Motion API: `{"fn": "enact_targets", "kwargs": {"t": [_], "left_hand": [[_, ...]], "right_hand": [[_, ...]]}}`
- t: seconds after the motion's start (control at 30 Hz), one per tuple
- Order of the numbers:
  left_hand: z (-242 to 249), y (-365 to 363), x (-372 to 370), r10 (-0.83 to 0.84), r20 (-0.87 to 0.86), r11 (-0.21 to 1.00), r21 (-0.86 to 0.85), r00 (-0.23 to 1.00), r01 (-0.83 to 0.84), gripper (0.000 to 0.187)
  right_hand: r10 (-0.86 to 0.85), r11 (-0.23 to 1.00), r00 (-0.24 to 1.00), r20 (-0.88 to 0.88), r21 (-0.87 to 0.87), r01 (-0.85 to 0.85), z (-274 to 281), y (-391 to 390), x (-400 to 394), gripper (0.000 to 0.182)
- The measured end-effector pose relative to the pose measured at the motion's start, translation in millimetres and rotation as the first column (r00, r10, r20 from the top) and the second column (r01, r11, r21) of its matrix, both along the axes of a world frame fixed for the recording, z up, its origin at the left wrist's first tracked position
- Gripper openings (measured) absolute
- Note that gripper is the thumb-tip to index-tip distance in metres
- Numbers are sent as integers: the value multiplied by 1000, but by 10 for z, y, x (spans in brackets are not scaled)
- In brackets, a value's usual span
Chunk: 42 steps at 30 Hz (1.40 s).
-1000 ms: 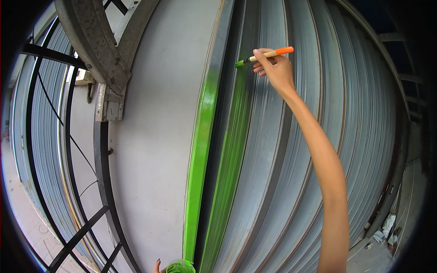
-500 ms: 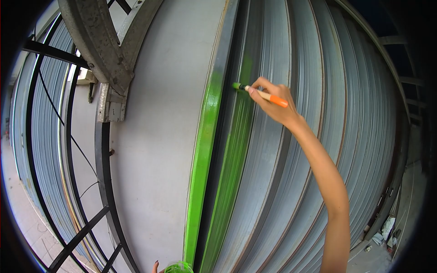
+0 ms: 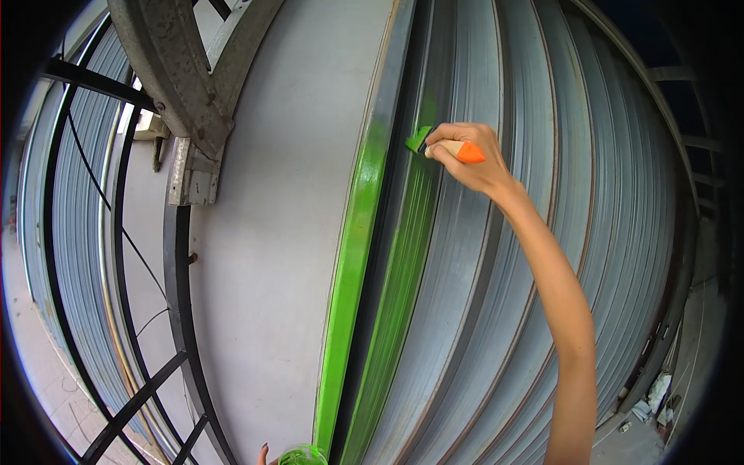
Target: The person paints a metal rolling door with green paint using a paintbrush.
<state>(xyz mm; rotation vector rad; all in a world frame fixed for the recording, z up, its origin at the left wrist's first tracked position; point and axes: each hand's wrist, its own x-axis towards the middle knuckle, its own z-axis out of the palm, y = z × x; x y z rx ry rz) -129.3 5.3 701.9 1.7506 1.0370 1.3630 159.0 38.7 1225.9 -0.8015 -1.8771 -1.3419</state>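
My right hand [image 3: 471, 155] is closed around a paintbrush [image 3: 463, 151] with an orange-tipped wooden handle. Its green bristles touch the second metal strip [image 3: 399, 256], whose lower part is streaked green. To the left, across a dark gap, a metal edge strip [image 3: 351, 263] is coated bright green up to about the brush's height and grey above. At the bottom edge, a clear cup of green paint [image 3: 302, 456] stands beside my left hand [image 3: 264, 455]. Only a fingertip or two of that hand shows, so its grip is hidden.
A pale flat panel [image 3: 271, 232] lies left of the green strip. Ribbed grey metal [image 3: 535, 194] fills the right side. Black bars [image 3: 177, 271] and a worn metal bracket [image 3: 178, 85] stand at the left. Small debris [image 3: 659, 391] lies on the floor at lower right.
The brush has turned so its wide bristle face shows, and its tip has moved slightly right onto the second strip. The view has shifted a little.
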Motion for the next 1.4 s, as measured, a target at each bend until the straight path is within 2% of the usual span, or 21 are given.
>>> {"fn": "enact_targets", "kwargs": {"t": [0.07,0.1,0.2,0.23,0.33,0.37,0.47,0.5,0.6,0.63,0.73,0.87,0.9,1.0,1.03,1.17,1.27,1.33,1.37,1.4], "left_hand": [[-18,23,4,-5,26,1000,23,1000,5,123],[0,6,4,9,4,1000,14,1000,-9,123],[95,-42,-3,36,-35,999,0,999,-36,122],[73,-36,-7,35,-27,999,1,999,-35,121],[84,-16,18,37,-36,999,-18,999,-38,121],[88,-24,21,36,-50,999,-31,998,-38,122],[24,34,44,1,18,995,101,1000,-3,122],[3,39,39,-5,26,996,90,1000,2,122],[-21,53,57,-6,35,996,92,999,3,123],[-22,46,57,-1,16,994,111,1000,-1,123],[-56,43,51,4,20,994,112,1000,-6,122],[-55,33,40,-4,5,997,80,1000,3,122],[-46,27,37,-11,5,997,80,1000,11,122],[-27,32,28,-25,26,996,89,999,22,123],[-28,38,33,-26,46,995,96,999,21,122],[22,-8,33,-16,29,998,57,999,14,122],[-5,-16,14,1,9,999,48,1000,-2,122],[-48,-9,5,26,-9,998,53,1000,-26,123],[-62,-12,4,36,-20,998,53,999,-35,123],[-51,-19,3,38,-29,998,47,999,-37,124]], "right_hand": [[-47,998,998,41,-31,49,15,-72,-48,14],[-64,997,998,-8,33,64,25,-92,-83,14],[-15,999,1000,26,33,14,108,23,-18,13],[-50,999,995,87,-16,52,101,8,-40,13],[-34,995,999,-29,-100,31,166,-97,-113,15],[36,999,999,-28,22,-35,237,-53,-95,16],[38,997,999,-11,66,-37,339,48,-65,16],[-24,1000,1000,-7,-20,23,336,32,-44,17],[-11,985,983,-185,-172,-21,356,-65,-150,18],[68,995,986,-150,-56,-78,387,-18,-152,18],[-92,980,991,-102,-185,72,304,15,-103,18],[77,989,991,-110,-118,-90,153,-5,-76,15],[101,995,994,-42,2,-101,166,34,-27,13],[20,988,998,66,-156,-10,-33,15,-3,12],[-2,948,1000,15,-318,7,-101,-20,-25,13],[-8,1000,991,132,30,4,-183,-13,20,12],[48,971,977,206,-240,3,-455,-20,-3,10],[34,902,969,244,-426,76,-698,-66,-57,10],[53,863,982,184,-503,48,-786,-73,-66,11],[64,877,984,169,-479,25,-765,-61,-50,12]]}}
